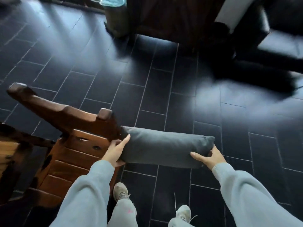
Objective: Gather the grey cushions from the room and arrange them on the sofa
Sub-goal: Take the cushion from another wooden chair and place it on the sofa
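Observation:
A grey cushion [165, 147] is held edge-up in front of me, above the dark tiled floor. My left hand [115, 151] grips its left end, right beside the back of a wooden chair. At the cushion's right end, my right hand [209, 158] clasps the lower corner, thumb on the near face. Both arms wear light grey sleeves. No sofa is clearly recognisable in view.
A brown wooden chair [65, 145] stands at my left, close to the cushion. Dark furniture [270, 51] and a wooden cabinet [172, 18] fill the far right, blurred. A pale cylindrical container [114, 17] stands at the top. My feet [182, 212] are on black tiles.

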Demonstrator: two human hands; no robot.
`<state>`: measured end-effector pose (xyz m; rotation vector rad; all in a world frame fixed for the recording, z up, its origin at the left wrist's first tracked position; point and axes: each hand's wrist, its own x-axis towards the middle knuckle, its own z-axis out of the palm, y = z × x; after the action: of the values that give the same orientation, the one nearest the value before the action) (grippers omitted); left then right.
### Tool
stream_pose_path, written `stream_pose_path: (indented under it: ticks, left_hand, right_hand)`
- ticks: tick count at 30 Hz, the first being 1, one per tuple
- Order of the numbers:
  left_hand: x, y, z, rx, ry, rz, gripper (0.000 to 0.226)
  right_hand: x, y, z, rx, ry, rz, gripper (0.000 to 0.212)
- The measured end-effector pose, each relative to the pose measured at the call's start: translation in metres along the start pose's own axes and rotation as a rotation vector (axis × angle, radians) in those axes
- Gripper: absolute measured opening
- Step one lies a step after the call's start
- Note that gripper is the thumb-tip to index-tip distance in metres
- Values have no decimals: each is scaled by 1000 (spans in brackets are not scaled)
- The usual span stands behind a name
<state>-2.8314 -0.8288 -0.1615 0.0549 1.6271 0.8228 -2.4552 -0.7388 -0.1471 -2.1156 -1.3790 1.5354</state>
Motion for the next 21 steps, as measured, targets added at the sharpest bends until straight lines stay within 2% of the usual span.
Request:
stream_pose_path:
  ticks: [3, 8, 12, 17, 21]
  left_hand:
    - [-34, 34, 93, 105, -81, 152, 80]
    - [-113, 93, 243, 204, -231, 370, 77]
    - [-179, 135, 355, 278, -294, 528, 65]
    - [-248, 177, 463, 327, -403, 691, 44]
    - [-277, 216, 533, 340, -537, 733, 46]
  right_hand:
    - [-13, 11, -92, 141, 132, -73, 92]
    - [-44, 15, -240, 261, 349, -137, 93]
    - [-77, 15, -350, 331, 520, -177, 83]
    - [-113, 6, -460, 497, 710, -255, 93]
    - [-112, -13, -530, 607, 824, -261, 90]
